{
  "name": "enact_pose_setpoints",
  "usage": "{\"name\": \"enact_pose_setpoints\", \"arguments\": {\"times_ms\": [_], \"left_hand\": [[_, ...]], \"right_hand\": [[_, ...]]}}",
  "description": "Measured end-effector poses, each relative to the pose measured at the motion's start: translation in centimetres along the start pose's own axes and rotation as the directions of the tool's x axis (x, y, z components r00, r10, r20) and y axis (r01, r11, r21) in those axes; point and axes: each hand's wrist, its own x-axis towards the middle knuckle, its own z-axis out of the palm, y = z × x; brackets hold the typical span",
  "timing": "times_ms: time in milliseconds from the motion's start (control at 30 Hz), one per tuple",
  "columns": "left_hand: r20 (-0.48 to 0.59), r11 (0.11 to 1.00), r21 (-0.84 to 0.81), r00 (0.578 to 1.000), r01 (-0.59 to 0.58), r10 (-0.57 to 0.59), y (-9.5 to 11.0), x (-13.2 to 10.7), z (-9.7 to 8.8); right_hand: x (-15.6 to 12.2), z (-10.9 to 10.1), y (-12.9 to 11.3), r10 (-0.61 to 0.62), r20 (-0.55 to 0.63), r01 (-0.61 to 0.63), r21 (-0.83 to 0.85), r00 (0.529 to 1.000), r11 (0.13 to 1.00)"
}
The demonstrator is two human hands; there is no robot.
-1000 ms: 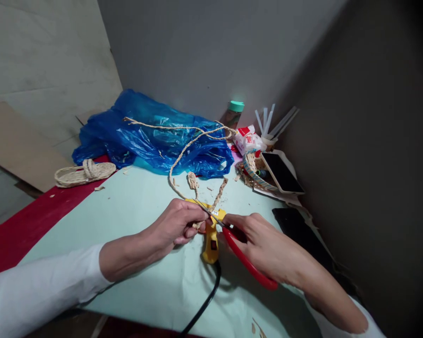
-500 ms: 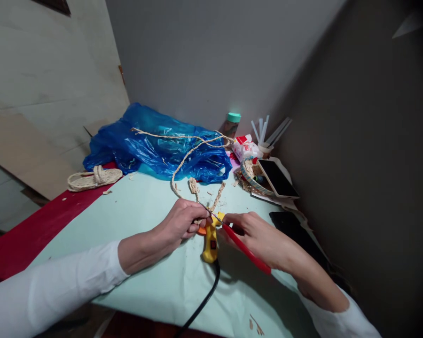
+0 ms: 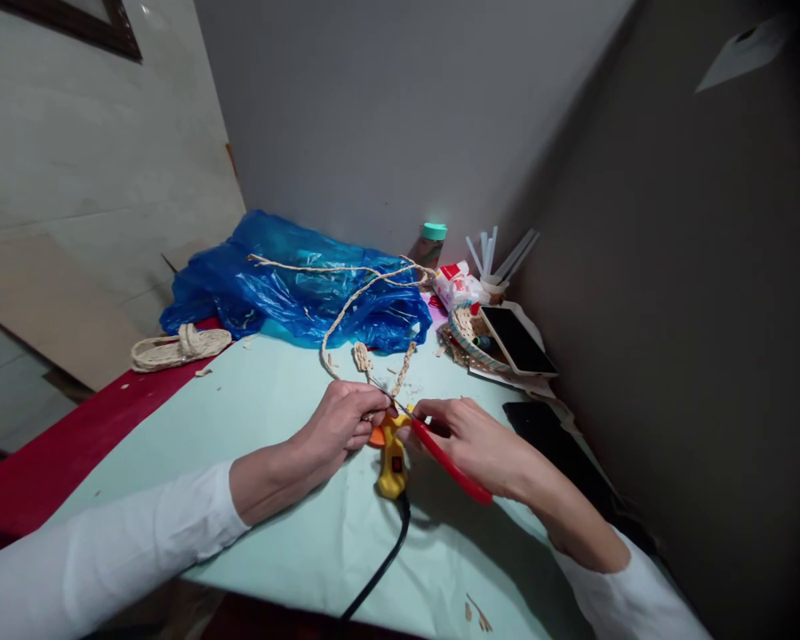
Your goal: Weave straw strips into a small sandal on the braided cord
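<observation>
My left hand [image 3: 343, 424] is closed, pinching the near end of a braided straw rope [image 3: 347, 307] that runs back over a blue plastic bag. My right hand [image 3: 472, 440] grips red-handled scissors [image 3: 448, 460], whose thin blades point left and meet the rope at my left fingertips. Below and between both hands a yellow glue gun [image 3: 392, 460] lies on the pale green table cover [image 3: 273, 400], its black cable [image 3: 380, 569] trailing toward me.
A blue plastic bag [image 3: 300, 284] lies at the back. A coiled straw bundle [image 3: 179, 348] rests on the red cloth at left. At right stand a small woven basket [image 3: 470, 342], a phone [image 3: 516, 340], a green-capped bottle [image 3: 430, 244], glue sticks [image 3: 497, 258] and a dark flat object [image 3: 547, 431].
The view has tilted up, so everything sits lower and smaller in the frame. Both hands hold their grips; the scissor handles have drawn closer together at the rope end.
</observation>
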Motion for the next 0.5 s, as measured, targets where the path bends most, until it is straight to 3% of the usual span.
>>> {"name": "enact_pose_setpoints", "arguments": {"times_ms": [300,500], "left_hand": [[-0.002,1.000,0.012,1.000,-0.027,0.027,0.4,0.2,0.5],[-0.026,0.999,0.051,1.000,0.003,-0.001,1.1,0.5,-0.2]], "right_hand": [[0.1,-0.4,0.4,-0.031,0.025,0.031,-0.014,0.999,0.999],[0.1,-1.3,0.7,-0.028,0.001,0.028,-0.083,1.000,0.996]]}}
